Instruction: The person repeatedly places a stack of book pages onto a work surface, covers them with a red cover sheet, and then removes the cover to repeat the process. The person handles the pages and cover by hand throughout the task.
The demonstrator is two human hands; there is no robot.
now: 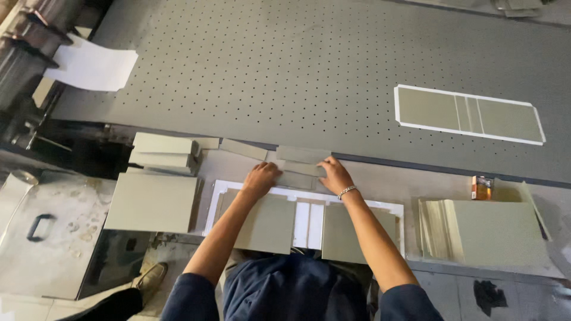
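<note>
My left hand (260,177) and my right hand (334,175) rest side by side on narrow grey-green board strips (295,179) at the far edge of a white-bordered sheet (215,202). That sheet carries two large grey-green panels (267,223) with white strips (308,224) between them. Both hands press flat on the strips with fingers bent; a bracelet circles my right wrist. More loose strips (302,154) lie just beyond my fingers.
A stack of grey-green boards (163,153) and a larger board (151,202) sit at the left. Another stack (488,230) lies at the right beside a small orange box (481,187). A perforated grey bed (309,65) holds a white-framed sheet (470,114) and white paper (92,64). A metal lid with a handle (41,229) is at the lower left.
</note>
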